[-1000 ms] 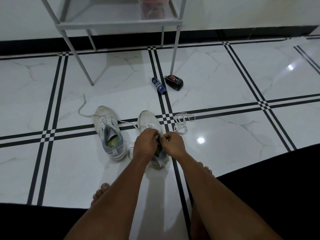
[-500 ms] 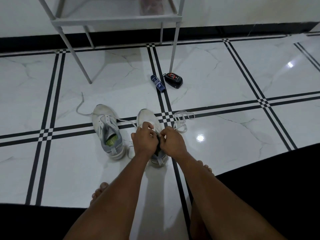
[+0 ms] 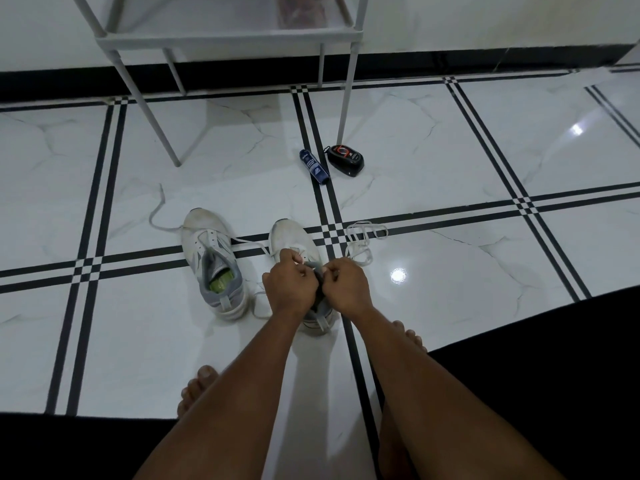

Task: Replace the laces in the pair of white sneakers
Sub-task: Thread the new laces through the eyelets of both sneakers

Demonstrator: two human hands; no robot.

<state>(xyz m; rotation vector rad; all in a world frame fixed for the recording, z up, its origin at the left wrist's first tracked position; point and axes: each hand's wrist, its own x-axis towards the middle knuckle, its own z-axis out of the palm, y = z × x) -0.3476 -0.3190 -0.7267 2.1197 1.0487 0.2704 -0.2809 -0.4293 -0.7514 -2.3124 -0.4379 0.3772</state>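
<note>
Two white sneakers stand side by side on the tiled floor. The left sneaker (image 3: 211,258) has a lace threaded through it, with its ends trailing out across the floor. Over the tongue of the right sneaker (image 3: 294,240) both my hands work close together. My left hand (image 3: 289,289) pinches a white lace at the eyelets with curled fingers. My right hand (image 3: 346,287) pinches the lace at the shoe's other side. The hands hide most of the right shoe's opening. A loose white lace (image 3: 360,242) lies bunched just right of that shoe.
A blue tube (image 3: 314,167) and a black shoe-polish case (image 3: 345,160) lie on the floor beyond the shoes. A white metal rack (image 3: 228,36) stands against the wall. My bare feet (image 3: 197,389) and dark shorts sit at the bottom.
My hands have drawn closer together over the right sneaker's tongue and shifted slightly toward its heel. The left sneaker and the loose lace have stayed put.
</note>
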